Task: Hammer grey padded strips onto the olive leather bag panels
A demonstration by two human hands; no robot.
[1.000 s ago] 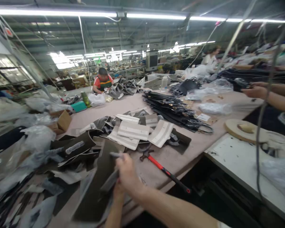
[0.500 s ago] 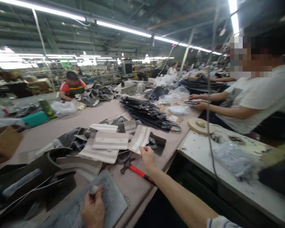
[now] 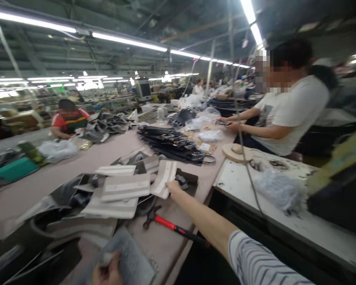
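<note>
My right hand (image 3: pixel 173 187) reaches out across the table, fingers closed on the lower edge of a beige panel with white strips (image 3: pixel 163 178). That panel leans against a heap of similar beige panels (image 3: pixel 126 187). At the bottom of the view, my left hand (image 3: pixel 109 272) is closed round a small whitish-grey lump (image 3: pixel 106 259) whose kind I cannot make out. It hovers over or rests on a grey flat slab (image 3: pixel 132 255). Between my hands lies a claw hammer (image 3: pixel 166 222) with a red and black handle, its head toward the heap.
Dark curved pieces (image 3: pixel 14 241) lie at left. A stack of black straps (image 3: pixel 172 144) sits further back. To the right, a white side table (image 3: pixel 225 178) bears a tape roll (image 3: pixel 235 152) and a plastic bag (image 3: pixel 280 190). Co-workers sit at right (image 3: pixel 299 114) and far left (image 3: pixel 67 122).
My view has turned right, so everything sits further left in it. My right hand stays on the beige panel, and my left hand still holds the lump by the slab.
</note>
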